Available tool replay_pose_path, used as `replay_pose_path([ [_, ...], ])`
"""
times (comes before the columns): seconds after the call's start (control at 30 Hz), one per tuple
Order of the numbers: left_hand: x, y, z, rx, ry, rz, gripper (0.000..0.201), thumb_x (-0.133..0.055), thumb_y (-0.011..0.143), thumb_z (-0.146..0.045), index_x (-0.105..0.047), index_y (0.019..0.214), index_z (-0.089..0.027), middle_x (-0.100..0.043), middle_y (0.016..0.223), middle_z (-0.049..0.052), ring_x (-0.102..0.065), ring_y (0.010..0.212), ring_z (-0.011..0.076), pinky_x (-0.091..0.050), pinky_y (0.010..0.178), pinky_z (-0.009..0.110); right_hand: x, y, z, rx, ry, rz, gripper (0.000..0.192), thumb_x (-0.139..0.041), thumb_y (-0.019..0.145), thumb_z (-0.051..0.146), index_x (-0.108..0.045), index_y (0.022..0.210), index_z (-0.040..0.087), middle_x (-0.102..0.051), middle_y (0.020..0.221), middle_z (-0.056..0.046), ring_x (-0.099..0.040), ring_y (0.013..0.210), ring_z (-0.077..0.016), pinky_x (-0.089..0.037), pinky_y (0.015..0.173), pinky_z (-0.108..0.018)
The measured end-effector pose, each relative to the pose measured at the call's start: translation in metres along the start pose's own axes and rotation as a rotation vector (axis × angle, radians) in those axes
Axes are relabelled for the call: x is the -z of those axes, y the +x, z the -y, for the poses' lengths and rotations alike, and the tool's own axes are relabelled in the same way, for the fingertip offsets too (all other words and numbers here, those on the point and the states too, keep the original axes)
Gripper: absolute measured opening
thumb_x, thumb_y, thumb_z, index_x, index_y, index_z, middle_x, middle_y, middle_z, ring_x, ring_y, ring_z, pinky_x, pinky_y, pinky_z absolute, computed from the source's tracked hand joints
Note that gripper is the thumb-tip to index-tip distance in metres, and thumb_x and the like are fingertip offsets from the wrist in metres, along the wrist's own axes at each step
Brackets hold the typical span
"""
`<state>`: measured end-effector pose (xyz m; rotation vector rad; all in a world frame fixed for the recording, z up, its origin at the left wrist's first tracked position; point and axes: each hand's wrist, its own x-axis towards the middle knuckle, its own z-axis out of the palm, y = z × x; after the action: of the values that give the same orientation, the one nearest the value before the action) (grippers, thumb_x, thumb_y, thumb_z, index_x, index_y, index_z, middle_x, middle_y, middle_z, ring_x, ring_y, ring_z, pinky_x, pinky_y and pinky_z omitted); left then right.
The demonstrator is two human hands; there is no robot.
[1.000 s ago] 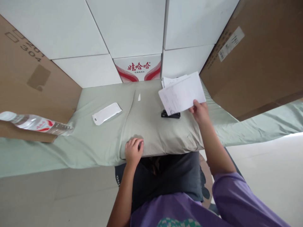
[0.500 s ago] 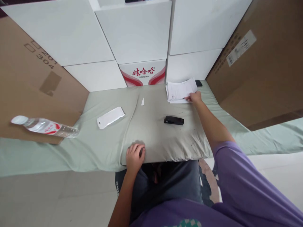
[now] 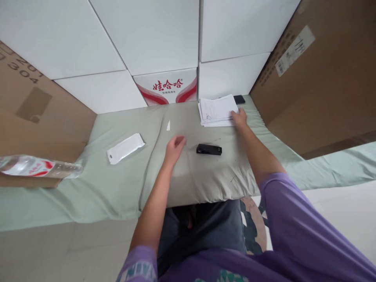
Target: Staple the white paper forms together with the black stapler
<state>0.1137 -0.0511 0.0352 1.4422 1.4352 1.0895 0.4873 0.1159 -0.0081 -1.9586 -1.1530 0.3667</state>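
Note:
At the back right of the cloth-covered table, my right hand (image 3: 240, 116) has thumb and fingers closed on the right edge of a stack of printed paper sheets (image 3: 217, 109). The sheets lie slightly fanned; how many are pinched is hidden. My left hand (image 3: 175, 147) hovers over the middle of the table, fingers loosely curved and apart, a little blurred, with nothing seen in it. To its right lies a black stapler (image 3: 209, 149). A small white paper scrap (image 3: 168, 125) rests just beyond my left hand.
A white flat packet (image 3: 125, 148) lies at the left, and farther left a clear water bottle (image 3: 41, 167) with a red-and-white label. White boxes (image 3: 164, 35) wall the back. Brown cartons (image 3: 320, 90) stand on both sides. A black flat object (image 3: 240, 99) sits behind the papers.
My left hand has risen from the table's front edge and moved forward toward the middle. My right hand stays at the papers' right edge. The view has shifted slightly right.

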Motion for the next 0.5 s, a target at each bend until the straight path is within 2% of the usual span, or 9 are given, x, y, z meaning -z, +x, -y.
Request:
replay_pose_path([
  [0.1,-0.056,0.091,-0.021,0.167,-0.129,0.047,0.034,-0.062,0.09,-0.021,-0.061,0.123,-0.014,-0.07,0.122,0.016,-0.068,0.11,0.0224,-0.054,0.09,0.035,-0.004,-0.02,-0.003,0.095,0.011,-0.094,0.053,-0.057,0.086,0.034,-0.058,0.133,0.01,-0.062,0.133,-0.02,-0.054,0.124,-0.0305,-0.036,0.114,-0.053],
  [0.2,-0.101,0.149,-0.031,0.274,-0.144,0.039,0.051,-0.069,0.088,-0.018,-0.053,0.136,-0.01,-0.064,0.132,0.021,-0.066,0.116,0.0243,-0.052,0.095,0.037,-0.004,-0.028,-0.007,0.134,0.007,-0.1,0.054,-0.055,0.087,0.034,-0.056,0.135,0.008,-0.061,0.136,-0.021,-0.053,0.124,-0.0306,-0.035,0.114,-0.052],
  [0.3,-0.124,0.177,-0.032,0.315,-0.158,0.062,0.057,-0.072,0.086,-0.018,-0.049,0.137,-0.01,-0.065,0.128,0.021,-0.067,0.112,0.0251,-0.053,0.092,0.038,-0.004,-0.027,-0.009,0.144,0.023,-0.089,0.053,-0.054,0.087,0.034,-0.055,0.135,0.01,-0.061,0.136,-0.02,-0.052,0.123,-0.0302,-0.035,0.115,-0.051],
  [0.43,-0.13,0.194,-0.027,0.316,-0.141,0.124,0.028,-0.065,0.092,-0.022,-0.061,0.116,-0.009,-0.071,0.101,0.018,-0.071,0.092,0.0248,-0.055,0.082,0.042,-0.004,-0.025,-0.01,0.139,0.042,-0.104,0.053,-0.053,0.087,0.034,-0.054,0.135,0.011,-0.061,0.135,-0.019,-0.052,0.123,-0.0302,-0.036,0.114,-0.05],
  [0.5,-0.131,0.198,-0.026,0.235,-0.124,0.157,0.018,-0.063,0.092,-0.021,-0.065,0.103,-0.007,-0.07,0.088,0.017,-0.07,0.087,0.0254,-0.054,0.081,0.044,-0.005,-0.025,-0.01,0.141,0.028,-0.098,0.053,-0.052,0.087,0.034,-0.055,0.134,0.01,-0.062,0.134,-0.02,-0.052,0.122,-0.0304,-0.037,0.114,-0.05],
])
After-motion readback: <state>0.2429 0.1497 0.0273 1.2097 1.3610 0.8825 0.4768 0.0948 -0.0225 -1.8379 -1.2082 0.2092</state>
